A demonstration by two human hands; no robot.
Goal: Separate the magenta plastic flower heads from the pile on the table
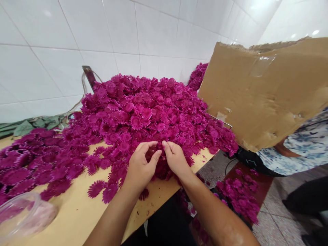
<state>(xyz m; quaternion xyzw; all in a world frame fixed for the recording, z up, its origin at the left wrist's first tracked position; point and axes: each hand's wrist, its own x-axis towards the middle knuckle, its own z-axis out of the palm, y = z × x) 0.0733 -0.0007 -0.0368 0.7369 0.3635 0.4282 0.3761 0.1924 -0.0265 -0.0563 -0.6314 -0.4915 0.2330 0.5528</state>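
A big heap of magenta flower heads [146, 112], with toothed petals that look like fabric, covers much of the yellow tabletop [74, 208]. My left hand [142, 164] is curled at the heap's near edge, thumb and index finger bent around a dark magenta flower head [151, 154]. Just beside it, my right hand [176, 158] pinches at the same spot with thumb and forefinger pressed together. The fingertips of both hands almost meet. My hands and the blossoms hide most of the piece between them. A few loose flower heads [96, 188] lie left of my left wrist.
A clear plastic tub [28, 215] stands at the table's lower left. Green cloth [33, 124] lies against the tiled wall. To the right, a large cardboard sheet [261, 92] partly hides a person in a patterned garment [310, 147]. More flowers [241, 194] are piled low on the right.
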